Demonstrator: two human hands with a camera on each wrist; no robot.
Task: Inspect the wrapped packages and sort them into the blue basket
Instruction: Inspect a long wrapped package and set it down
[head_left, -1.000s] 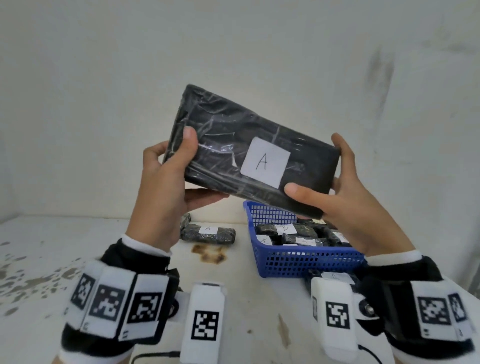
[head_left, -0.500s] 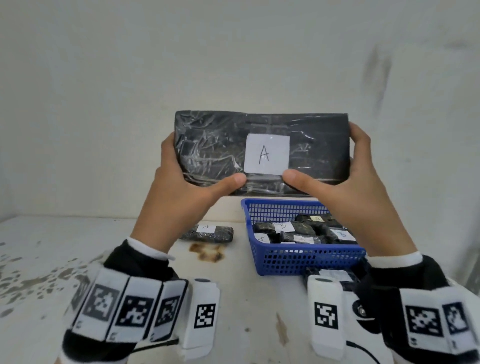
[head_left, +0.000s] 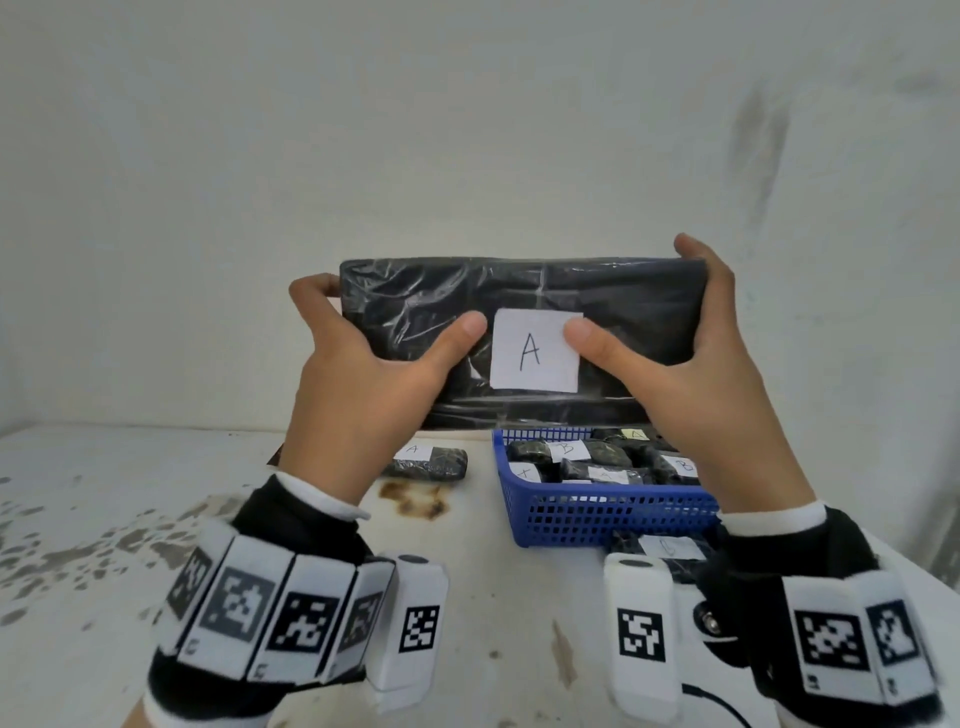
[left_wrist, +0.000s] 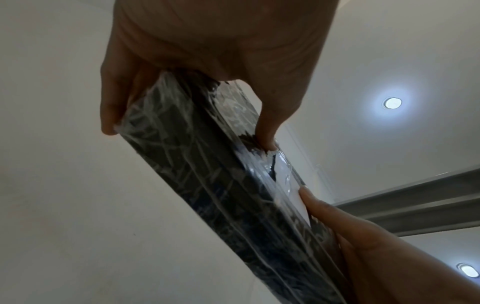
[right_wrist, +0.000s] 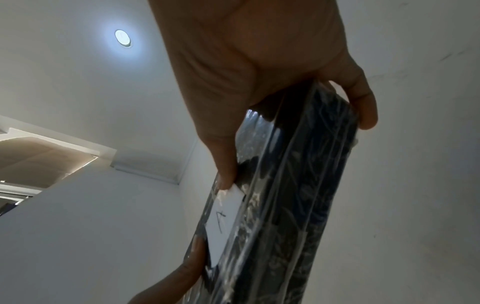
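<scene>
Two hands, left hand (head_left: 358, 395) and right hand (head_left: 691, 384), grip one package (head_left: 623, 296); basket (head_left: 597, 519) holds perhaps six.

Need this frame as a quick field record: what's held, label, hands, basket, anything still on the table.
held: black wrapped package, level, raised above the table
label: white paper marked "A", facing the camera
left hand: grips the package's left end, thumb on the front
right hand: grips the right end, thumb at the label's edge
basket: blue, on the table, holds several labelled packages
loose: small package labelled "A", left of the basket
</scene>
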